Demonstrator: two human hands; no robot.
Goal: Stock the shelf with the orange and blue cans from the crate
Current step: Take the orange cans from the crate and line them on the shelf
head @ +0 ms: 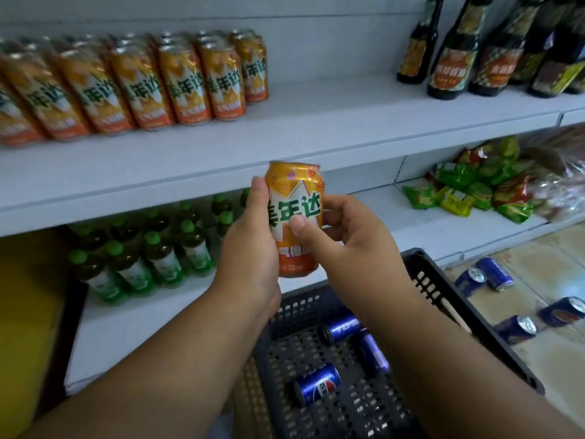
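White shop shelving (316, 128) fills the view, tiled floor (538, 350) at near right. Upper shelf: orange cans (177, 80) in rows at far left, upright, touching each other; dark bottles (493, 49) at far right, open shelf between the two groups. Lower shelf: green-capped bottles (148, 251) at left, green and red snack packets (474, 188) piled at right. Yellow panel (28, 312) on the near left edge. Dark perforated crate (449, 299) sits near me, below my arms, with three blue cans (316, 388) lying on their sides in it. Four more blue cans on the floor (516, 327) right of the crate, tipped over. I hold one orange can (296, 217) upright in front of the upper shelf's edge, above the crate. My left hand (250, 242) wraps the can's left side, fingers curled round it. My right hand (351, 239) pinches it from the right, thumb pressed on the label front, fingers behind.
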